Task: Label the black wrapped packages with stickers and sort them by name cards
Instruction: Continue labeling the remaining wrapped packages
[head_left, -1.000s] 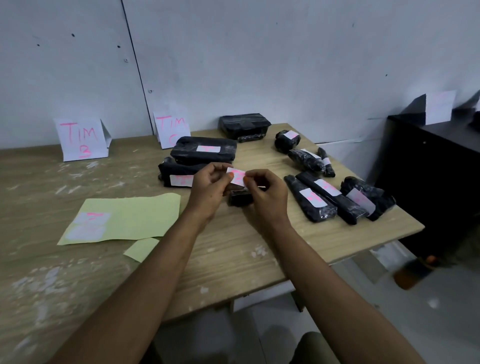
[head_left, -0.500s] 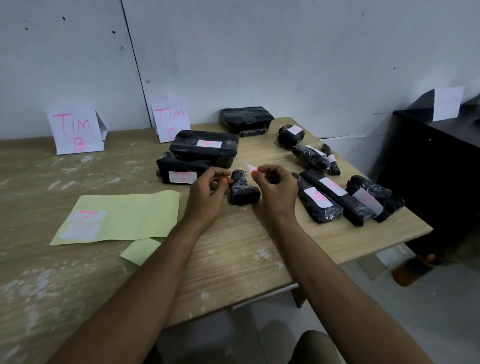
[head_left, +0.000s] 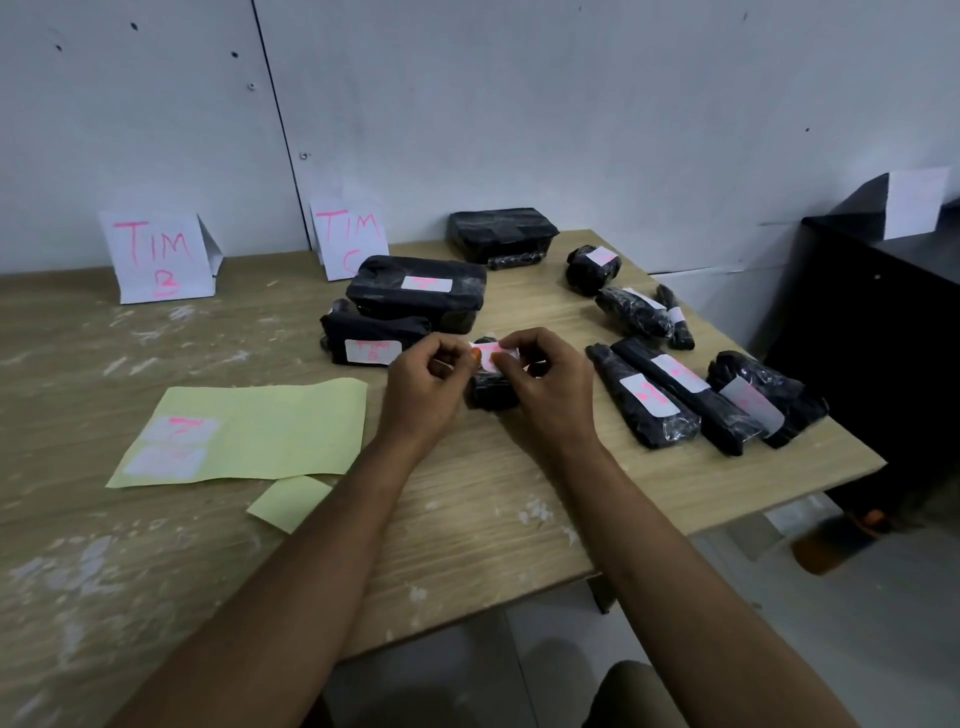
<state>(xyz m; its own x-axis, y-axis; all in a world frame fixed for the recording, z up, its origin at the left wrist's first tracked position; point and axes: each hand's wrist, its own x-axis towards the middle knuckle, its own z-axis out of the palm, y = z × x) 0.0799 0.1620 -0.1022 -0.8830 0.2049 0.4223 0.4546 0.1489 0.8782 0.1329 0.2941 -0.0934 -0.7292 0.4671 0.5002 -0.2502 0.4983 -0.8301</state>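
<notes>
A small black wrapped package (head_left: 491, 392) lies on the wooden table (head_left: 467, 519) between my hands. A white sticker (head_left: 491, 352) with pink writing sits over its top. My left hand (head_left: 423, 382) pinches the sticker's left end and my right hand (head_left: 548, 382) pinches its right end, fingers curled. Name cards "TIM B" (head_left: 156, 254) and "TIM C" (head_left: 348, 241) stand against the wall. Two labelled black boxes (head_left: 415, 296) are stacked in front of the "TIM C" card.
A yellow backing sheet (head_left: 260, 431) with two stickers lies left of my hands, a torn yellow scrap (head_left: 291, 501) below it. Several labelled black packages (head_left: 675, 395) lie at the right, an unlabelled black box (head_left: 501, 234) at the back. A black cabinet (head_left: 883, 338) stands right of the table.
The sticker was held in the air above the package a second ago. Both hands have lowered it and now hold it flat across the package's top.
</notes>
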